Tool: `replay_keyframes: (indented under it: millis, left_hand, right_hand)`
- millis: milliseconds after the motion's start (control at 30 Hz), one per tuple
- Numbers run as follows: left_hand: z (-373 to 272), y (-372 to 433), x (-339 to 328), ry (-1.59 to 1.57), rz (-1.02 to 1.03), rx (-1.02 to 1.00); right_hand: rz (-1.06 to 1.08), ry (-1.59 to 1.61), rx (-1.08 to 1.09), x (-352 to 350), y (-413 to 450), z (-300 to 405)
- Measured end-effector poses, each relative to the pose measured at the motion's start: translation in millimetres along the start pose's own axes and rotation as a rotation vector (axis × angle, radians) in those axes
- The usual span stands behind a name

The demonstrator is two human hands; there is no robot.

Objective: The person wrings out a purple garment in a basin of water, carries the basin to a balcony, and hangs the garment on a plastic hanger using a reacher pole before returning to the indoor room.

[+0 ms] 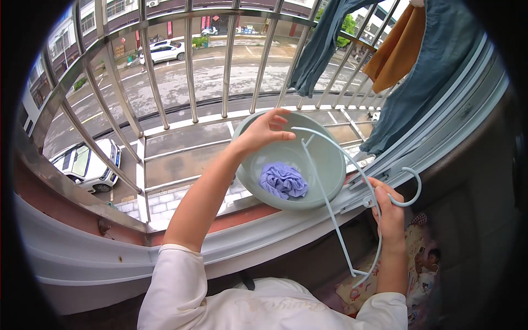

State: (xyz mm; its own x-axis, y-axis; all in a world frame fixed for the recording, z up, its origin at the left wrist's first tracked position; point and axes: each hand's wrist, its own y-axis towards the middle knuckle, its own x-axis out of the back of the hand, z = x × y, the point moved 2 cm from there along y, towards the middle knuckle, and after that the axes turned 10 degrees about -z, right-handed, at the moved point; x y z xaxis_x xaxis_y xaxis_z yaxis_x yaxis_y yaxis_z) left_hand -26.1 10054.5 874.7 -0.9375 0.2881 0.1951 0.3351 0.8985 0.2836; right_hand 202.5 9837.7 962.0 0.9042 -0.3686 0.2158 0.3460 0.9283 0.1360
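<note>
My right hand [387, 206] is closed around a pale blue clothes hanger [328, 206], near the base of its hook. My left hand [270, 131] is raised over the rim of a grey-green plastic basin [324, 194], its fingers apart and holding nothing; the hanger's upper end lies just to the right of its thumb. A crumpled purple cloth [283, 180] lies in the bottom of the basin. The basin rests partly on the window ledge and partly over the bars of a metal window cage.
Metal bars [227, 62] enclose the ledge, with a street and parked cars [88, 165] beyond. Blue trousers [420, 82] and an orange-brown garment [398, 49] hang at upper right. The sliding window track [247, 243] runs before me. Indoors, a person [427, 268] lies at lower right.
</note>
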Motion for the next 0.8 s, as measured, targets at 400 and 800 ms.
replay_keyframes:
  millis: [400, 800]
  left_hand:
    - [65.8, 5.1, -87.6, 1.064, 0.831, -0.053]
    - [-36.4, 40.5, -37.8, 0.019, 0.404, 0.128]
  right_hand:
    - [-0.019, 0.278, 0.074, -14.7, 47.4, 6.7]
    - [0.104, 0.258, -0.084, -9.5, 105.7, -31.5]
